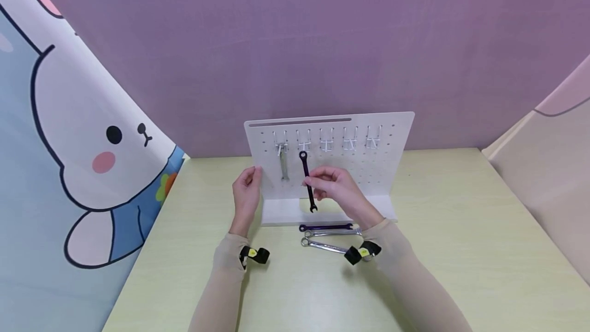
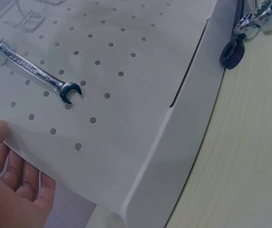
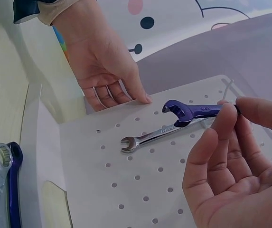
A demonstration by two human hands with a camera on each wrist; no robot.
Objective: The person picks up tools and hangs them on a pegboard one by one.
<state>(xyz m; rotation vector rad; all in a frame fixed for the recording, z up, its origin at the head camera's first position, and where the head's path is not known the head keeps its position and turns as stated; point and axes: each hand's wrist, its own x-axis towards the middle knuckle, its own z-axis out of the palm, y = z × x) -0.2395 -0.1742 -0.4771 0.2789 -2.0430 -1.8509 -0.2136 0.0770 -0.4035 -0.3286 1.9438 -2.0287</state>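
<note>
Between thumb and fingers, my right hand (image 1: pixel 335 186) pinches a dark purple combination wrench (image 1: pixel 304 164) by its shank. The wrench stands nearly upright before the white pegboard (image 1: pixel 369 170), ring end up and open jaw down. My left hand (image 1: pixel 247 193) grips the board's left edge, thumb at the front and fingers behind it in the left wrist view. A silver combination wrench (image 2: pixel 29 67) hangs by its ring end from the leftmost hook, open jaw downward. In the right wrist view, the held purple wrench (image 3: pixel 192 111) partly overlaps this silver one.
Several more white wire hooks (image 1: pixel 327 141) run in a row to the right. On the table in front of the board's base lie another purple wrench (image 1: pixel 324 227) and silver wrenches (image 1: pixel 322 245), partly hidden by the right wrist strap. A purple cloth (image 1: pixel 322 55) hangs behind.
</note>
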